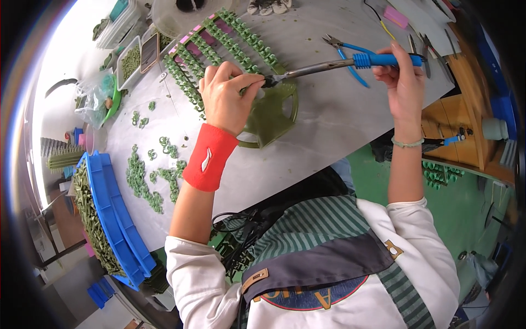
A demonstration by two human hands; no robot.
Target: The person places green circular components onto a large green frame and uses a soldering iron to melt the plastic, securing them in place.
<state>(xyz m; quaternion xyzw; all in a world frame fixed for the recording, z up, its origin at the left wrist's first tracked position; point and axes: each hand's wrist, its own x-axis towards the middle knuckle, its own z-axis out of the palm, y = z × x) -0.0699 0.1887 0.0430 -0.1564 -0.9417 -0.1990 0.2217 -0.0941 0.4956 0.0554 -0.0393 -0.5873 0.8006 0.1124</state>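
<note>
My right hand [406,82] grips the blue handle of what looks like a soldering iron [320,67], its metal shaft pointing left. The iron's dark tip meets the fingertips of my left hand [223,98], which wears a red wristband [208,159]. Thumb and index finger are pinched there; whatever they hold is too small and hidden to name. Just beneath lies an olive-green moulded piece [274,118] with a curved, open rim. Beyond my left hand stand rows of small green parts [235,41] on strips, with pink blocks [219,27] among them.
Loose green parts [143,181] lie on the grey table [323,115] to the left. Blue-handled cutters [348,57] rest beyond the iron. A blue crate [118,219] of green pieces stands at the left edge, with a plastic tub [130,63] and phone [149,52] farther back.
</note>
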